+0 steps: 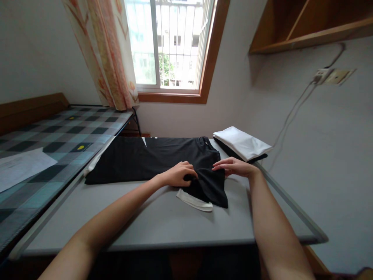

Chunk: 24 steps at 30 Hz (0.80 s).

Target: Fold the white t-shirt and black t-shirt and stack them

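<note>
One black shirt [145, 157] of soft, matte cloth lies long and flat across a smooth grey table [131, 225], with a curved white band [194, 201] at its near edge. The left hand [181, 174] curls its fingers around a rumpled gather of the fabric. The right hand [234, 167] rests loosely at the shirt's right side, fingers released and nearly straight. Beyond sits a folded white cloth [241, 142], smooth and rectangular, atop black fabric.

Left hand [180, 173] curled; right hand [234, 167] straighter (forearms [122, 208] bare).
</note>
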Each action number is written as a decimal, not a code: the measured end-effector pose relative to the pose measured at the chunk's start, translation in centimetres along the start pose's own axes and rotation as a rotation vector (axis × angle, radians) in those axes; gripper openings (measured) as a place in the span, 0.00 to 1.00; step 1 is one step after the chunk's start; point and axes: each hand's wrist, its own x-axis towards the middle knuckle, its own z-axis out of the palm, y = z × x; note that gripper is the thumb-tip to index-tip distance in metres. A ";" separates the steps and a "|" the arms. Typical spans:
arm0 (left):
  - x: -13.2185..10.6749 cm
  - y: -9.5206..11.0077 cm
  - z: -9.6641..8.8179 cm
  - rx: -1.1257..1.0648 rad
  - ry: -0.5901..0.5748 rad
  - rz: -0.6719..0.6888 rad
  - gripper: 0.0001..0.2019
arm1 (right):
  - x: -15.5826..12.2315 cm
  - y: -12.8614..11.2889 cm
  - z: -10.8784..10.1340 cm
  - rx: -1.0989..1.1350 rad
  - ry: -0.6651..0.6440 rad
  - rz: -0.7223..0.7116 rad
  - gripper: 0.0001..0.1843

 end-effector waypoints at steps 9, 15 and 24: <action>0.9 -0.2 1.5 -0.327 0.347 -0.300 0.14 | 1.1 0.2 -0.3 0.204 0.165 -0.070 0.22; 0.2 -3.1 1.0 -0.072 0.533 -0.721 0.11 | 2.6 0.1 0.0 0.151 0.531 -0.042 0.16; -0.2 -4.9 0.7 -0.186 0.413 -0.574 0.14 | 4.4 0.9 1.1 -0.409 0.569 -0.255 0.27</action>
